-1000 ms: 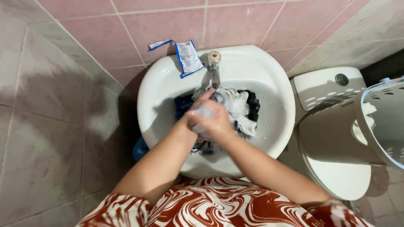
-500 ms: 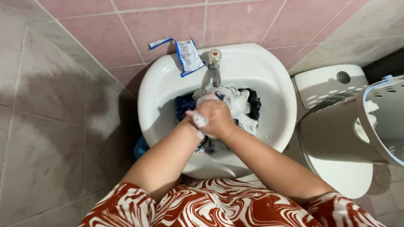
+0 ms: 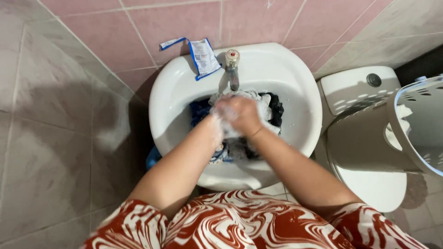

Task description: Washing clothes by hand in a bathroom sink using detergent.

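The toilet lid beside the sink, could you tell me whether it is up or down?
Down: the toilet lid lies flat over the bowl, with a white laundry basket over its right side.

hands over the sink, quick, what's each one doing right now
Left hand: mostly hidden under the right, soapy, on the wet clothes; grip cannot be told.
Right hand: closed over the soapy clothes in the sink.

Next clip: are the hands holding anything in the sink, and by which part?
Both hands, right hand over left hand, are pressed together on sudsy white cloth from the wet laundry in the sink. Foam and blur hide which part the fingers grip.
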